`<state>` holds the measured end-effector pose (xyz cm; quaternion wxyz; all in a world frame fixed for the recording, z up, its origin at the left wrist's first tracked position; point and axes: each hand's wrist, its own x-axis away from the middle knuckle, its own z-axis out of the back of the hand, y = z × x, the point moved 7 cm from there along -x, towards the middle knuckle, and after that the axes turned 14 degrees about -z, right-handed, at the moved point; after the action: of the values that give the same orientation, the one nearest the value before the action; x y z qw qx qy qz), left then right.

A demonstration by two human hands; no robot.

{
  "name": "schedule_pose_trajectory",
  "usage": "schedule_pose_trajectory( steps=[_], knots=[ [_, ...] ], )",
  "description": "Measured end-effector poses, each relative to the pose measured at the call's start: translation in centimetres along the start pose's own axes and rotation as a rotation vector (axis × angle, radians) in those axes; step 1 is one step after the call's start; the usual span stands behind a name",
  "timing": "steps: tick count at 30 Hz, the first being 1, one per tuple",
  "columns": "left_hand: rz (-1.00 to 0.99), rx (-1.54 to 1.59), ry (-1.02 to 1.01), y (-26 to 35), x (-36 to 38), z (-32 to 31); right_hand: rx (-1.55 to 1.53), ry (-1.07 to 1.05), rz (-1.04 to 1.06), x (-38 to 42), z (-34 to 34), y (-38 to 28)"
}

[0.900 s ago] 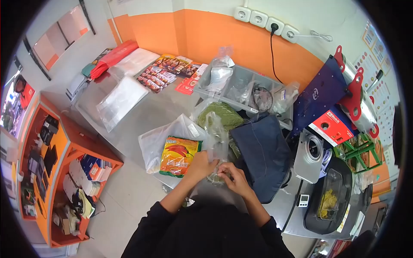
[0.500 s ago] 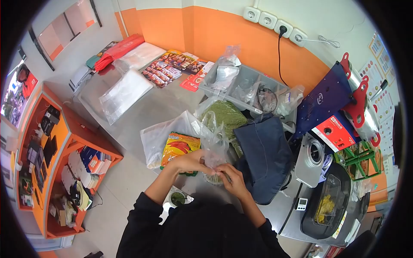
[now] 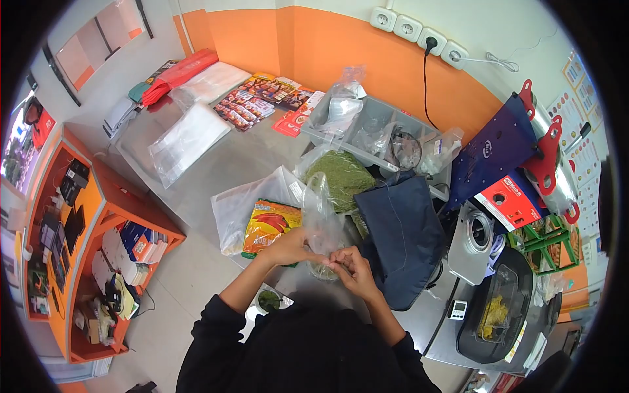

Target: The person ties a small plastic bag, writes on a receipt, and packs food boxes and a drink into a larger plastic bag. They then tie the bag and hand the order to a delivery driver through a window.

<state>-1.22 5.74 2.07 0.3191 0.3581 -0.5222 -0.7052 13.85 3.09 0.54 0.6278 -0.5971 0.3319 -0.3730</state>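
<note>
Plastic bag, transparent, we see between the left hand and the right hand, both pinching it, fingertips close together.

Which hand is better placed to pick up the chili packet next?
Probably the left hand: it is right beside the chili packet. The right hand is farther, beyond the clear plastic bag. Both hands are busy at that bag, so the left would need freeing first.

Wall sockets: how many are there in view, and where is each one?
4, in a row sloping down to the right: the leftmost socket; the second socket; the third socket, holding a black plug; the rightmost socket, with a white cable.
</note>
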Motion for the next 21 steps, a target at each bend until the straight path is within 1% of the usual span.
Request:
schedule_pose_trajectory(
  steps=[2, 3, 5, 6, 8, 12, 14, 18, 20, 21],
  knots=[
    [0.088, 0.023, -0.106, 0.9, 0.2, -0.5, 0.051, 0.012, -0.019, -0.1, 0.2, 0.3],
    [0.088, 0.024, -0.106, 0.8, 0.4, -0.7, 0.051, 0.012, -0.02, -0.1, 0.1, 0.3],
    [0.078, 0.225, 0.006, 0.4, 0.8, -1.0, -0.002, 0.055, -0.055, -0.2, 0.3, 0.3],
    [0.078, 0.225, 0.006, 0.7, 0.8, -1.3, -0.002, 0.055, -0.055, -0.3, 0.2, 0.2],
    [0.069, 0.058, 0.067, 1.6, 0.6, -1.0, 0.06, 0.087, -0.05, -0.4, -0.1, 0.0],
    [0.079, -0.025, 0.106, 1.1, 0.9, -1.3, 0.077, 0.101, -0.062, -0.4, -0.4, -0.7],
    [0.02, -0.122, 0.11, 1.5, 0.8, -1.1, 0.081, 0.087, -0.069, -0.4, -0.6, -0.6],
    [-0.031, -0.223, 0.12, 1.6, 0.3, 0.0, 0.08, 0.069, -0.07, -0.5, -0.7, -1.0],
    [0.031, -0.192, 0.016, 1.1, 0.2, 0.0, 0.085, 0.09, -0.043, -0.5, -0.5, -0.7],
    [0.031, -0.191, 0.02, 1.0, 0.2, 0.3, 0.087, 0.087, -0.043, -0.5, -0.4, -0.3]
  ],
)
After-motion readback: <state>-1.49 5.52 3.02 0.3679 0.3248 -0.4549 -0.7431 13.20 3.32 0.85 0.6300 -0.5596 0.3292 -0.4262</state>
